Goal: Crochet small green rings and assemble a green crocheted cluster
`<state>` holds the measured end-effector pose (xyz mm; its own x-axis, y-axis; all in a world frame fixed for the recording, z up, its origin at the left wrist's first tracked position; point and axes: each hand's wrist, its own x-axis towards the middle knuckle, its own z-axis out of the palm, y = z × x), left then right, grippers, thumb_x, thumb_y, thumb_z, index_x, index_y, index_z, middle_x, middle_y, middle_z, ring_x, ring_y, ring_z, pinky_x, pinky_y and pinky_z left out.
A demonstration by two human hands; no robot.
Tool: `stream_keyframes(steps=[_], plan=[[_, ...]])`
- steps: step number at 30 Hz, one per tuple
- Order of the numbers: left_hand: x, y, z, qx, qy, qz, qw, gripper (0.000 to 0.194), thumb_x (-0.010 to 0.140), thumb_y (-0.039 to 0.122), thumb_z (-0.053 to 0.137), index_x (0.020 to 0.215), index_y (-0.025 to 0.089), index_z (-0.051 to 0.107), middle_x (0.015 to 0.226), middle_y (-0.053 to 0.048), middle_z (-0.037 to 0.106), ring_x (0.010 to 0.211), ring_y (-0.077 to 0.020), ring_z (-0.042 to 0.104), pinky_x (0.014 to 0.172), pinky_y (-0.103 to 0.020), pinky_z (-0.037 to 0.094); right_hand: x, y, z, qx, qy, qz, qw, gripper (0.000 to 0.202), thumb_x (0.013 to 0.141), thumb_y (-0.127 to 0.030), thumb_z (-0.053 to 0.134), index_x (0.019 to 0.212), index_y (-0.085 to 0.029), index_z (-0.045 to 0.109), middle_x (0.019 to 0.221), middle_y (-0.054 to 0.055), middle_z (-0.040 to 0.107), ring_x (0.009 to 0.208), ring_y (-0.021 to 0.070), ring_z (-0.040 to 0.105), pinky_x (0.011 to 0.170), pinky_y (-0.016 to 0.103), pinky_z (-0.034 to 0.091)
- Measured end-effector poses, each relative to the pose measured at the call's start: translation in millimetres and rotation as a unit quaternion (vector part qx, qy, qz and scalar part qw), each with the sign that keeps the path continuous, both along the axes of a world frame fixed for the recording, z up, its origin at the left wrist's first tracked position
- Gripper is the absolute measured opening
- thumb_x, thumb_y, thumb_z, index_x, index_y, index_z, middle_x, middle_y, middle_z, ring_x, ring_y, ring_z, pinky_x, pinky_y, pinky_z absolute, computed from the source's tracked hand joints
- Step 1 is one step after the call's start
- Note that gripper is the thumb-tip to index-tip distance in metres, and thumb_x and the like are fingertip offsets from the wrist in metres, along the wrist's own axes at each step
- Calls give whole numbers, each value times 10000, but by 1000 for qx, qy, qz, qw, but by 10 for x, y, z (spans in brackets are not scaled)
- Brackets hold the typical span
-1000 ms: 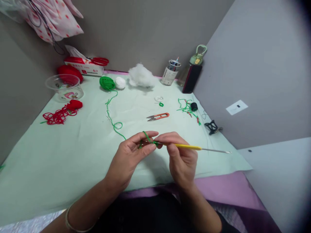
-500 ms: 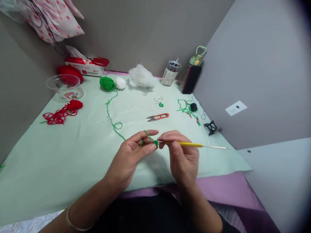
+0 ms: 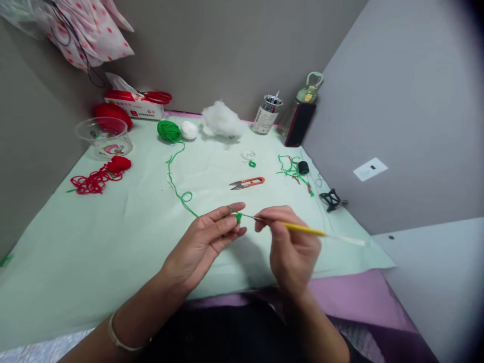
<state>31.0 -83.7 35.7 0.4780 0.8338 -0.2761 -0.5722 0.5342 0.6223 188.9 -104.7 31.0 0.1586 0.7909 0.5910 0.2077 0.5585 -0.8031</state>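
My left hand (image 3: 212, 232) pinches a small green crochet piece (image 3: 238, 218) between thumb and fingers, with green yarn running over its raised index finger. A crochet hook (image 3: 304, 229) with a yellow handle lies in my right hand (image 3: 293, 247), held like a pencil. Its thin metal tip reaches to the green piece; the exact contact is too small to make out. From my left hand the strand of green yarn (image 3: 172, 182) winds back across the cloth to a green yarn ball (image 3: 169, 131). Orange thread snips (image 3: 247, 183) lie just beyond the hands.
Red yarn (image 3: 100, 176) and a clear plastic tub (image 3: 113, 143) sit at left. At the back are a tissue box (image 3: 134, 107), white stuffing (image 3: 222, 120), a can of pens (image 3: 266, 118) and a phone (image 3: 300, 125) against a bottle. Yarn scraps (image 3: 293, 169) and a black stand (image 3: 333, 200) lie right.
My right hand has drawn the hook to the right and slightly down, and the hook's back end blurs. My left thumb has shifted up, and the green piece has turned in its pinch.
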Motion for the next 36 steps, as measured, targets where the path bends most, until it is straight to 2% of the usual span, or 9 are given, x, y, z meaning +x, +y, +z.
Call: stream_keyframes(steps=[3, 5, 7, 9, 11, 15, 19, 22, 36], plan=[[4, -6, 10, 41, 52, 51, 996, 279, 822, 225, 794, 1100, 226, 776, 908, 7, 666, 870, -111, 626, 932, -255, 486, 12, 23, 47, -53, 116, 46, 991, 203, 1001, -212, 541, 958, -217, 740, 816, 23, 648, 642, 126, 608, 595, 294, 524], [40, -40, 8, 99, 119, 102, 983, 379, 831, 227, 787, 1203, 276, 732, 860, 29, 649, 852, -104, 599, 888, -234, 469, -24, 4, 45, -47, 57, 39, 997, 185, 990, -200, 557, 973, -217, 740, 849, 39, 671, 716, 149, 640, 638, 312, 543], [85, -83, -4, 139, 162, 131, 968, 481, 831, 215, 786, 1291, 303, 677, 830, 41, 644, 846, -107, 589, 876, -234, 456, -75, -30, 16, 8, -65, -18, 998, 195, 955, -143, 601, 1029, -240, 753, 959, 62, 711, 868, 187, 676, 739, 351, 564], [115, -111, -21, 140, 151, 114, 972, 555, 824, 208, 791, 1347, 303, 633, 846, 35, 661, 882, -125, 604, 909, -262, 452, -113, -60, -21, 72, -145, -74, 984, 284, 914, -89, 639, 1093, -276, 757, 1069, 73, 727, 973, 213, 684, 806, 383, 569], [119, -114, -33, 119, 115, 73, 984, 572, 827, 212, 791, 1366, 296, 618, 871, 22, 677, 917, -140, 613, 931, -283, 448, -119, -68, -44, 87, -143, -83, 982, 328, 910, -75, 637, 1126, -293, 752, 1096, 72, 733, 982, 221, 691, 818, 397, 573], [73, -73, -13, 102, 95, 40, 989, 466, 823, 227, 800, 1275, 268, 695, 891, 11, 667, 949, -146, 601, 962, -286, 420, -52, -10, -35, 6, 0, -12, 1000, 204, 956, -170, 610, 1047, -265, 767, 979, 61, 746, 922, 208, 688, 768, 370, 578], [30, -55, 40, 94, 90, 32, 991, 419, 807, 244, 814, 1218, 265, 733, 878, 7, 646, 968, -170, 610, 996, -323, 409, 13, 68, -14, -73, 128, 68, 987, 156, 968, -295, 620, 979, -223, 758, 875, 49, 732, 744, 156, 664, 674, 307, 569], [8, -63, 62, 96, 94, 17, 991, 392, 818, 251, 803, 1204, 267, 741, 915, -6, 667, 999, -190, 621, 1014, -343, 400, 29, 87, 4, -88, 163, 82, 979, 178, 977, -314, 604, 935, -207, 740, 838, 42, 724, 718, 146, 663, 649, 282, 568], [-22, -60, 75, 112, 123, 26, 986, 318, 826, 276, 790, 1139, 237, 757, 859, -14, 688, 911, -174, 622, 910, -301, 447, 98, -2, 74, -66, 84, 85, 991, 237, 1033, -279, 494, 949, -191, 698, 848, 45, 721, 722, 160, 668, 663, 327, 565]])
